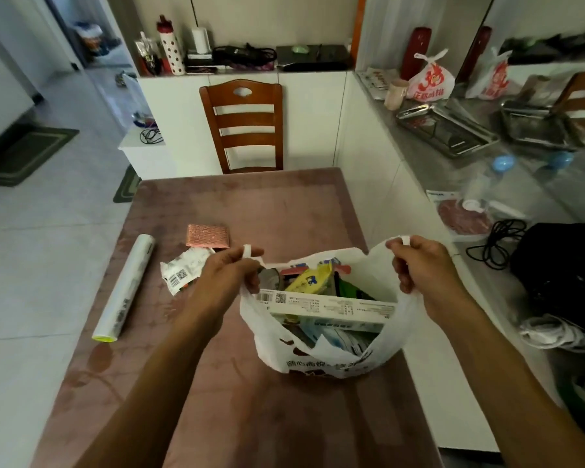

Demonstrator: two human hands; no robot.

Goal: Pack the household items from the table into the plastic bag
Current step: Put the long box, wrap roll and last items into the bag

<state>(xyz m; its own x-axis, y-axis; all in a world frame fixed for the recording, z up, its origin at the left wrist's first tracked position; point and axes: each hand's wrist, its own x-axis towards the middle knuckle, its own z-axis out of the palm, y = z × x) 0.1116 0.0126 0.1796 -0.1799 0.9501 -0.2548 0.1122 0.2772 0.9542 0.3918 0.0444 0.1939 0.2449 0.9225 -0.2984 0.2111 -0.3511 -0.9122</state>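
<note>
Both arms were bare, with no sleeves. The left hand [228, 270] and right hand [426, 265] wore nothing.

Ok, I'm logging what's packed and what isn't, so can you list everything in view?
plastic bag: one, white with print, on the table's near right part, mouth held open
long box: one, white, lying across the bag's mouth
yellow packet: one, inside the bag behind the box
roll: one, pale with a yellow end, on the table's left side
pink pad: one, on the table beyond the left hand
white wrapper: one, with barcode, beside the left hand
table: one, pinkish brown
chair: one, brown wood, beyond the table
left hand: grips the bag's left handle
right hand: grips the bag's right handle
</note>
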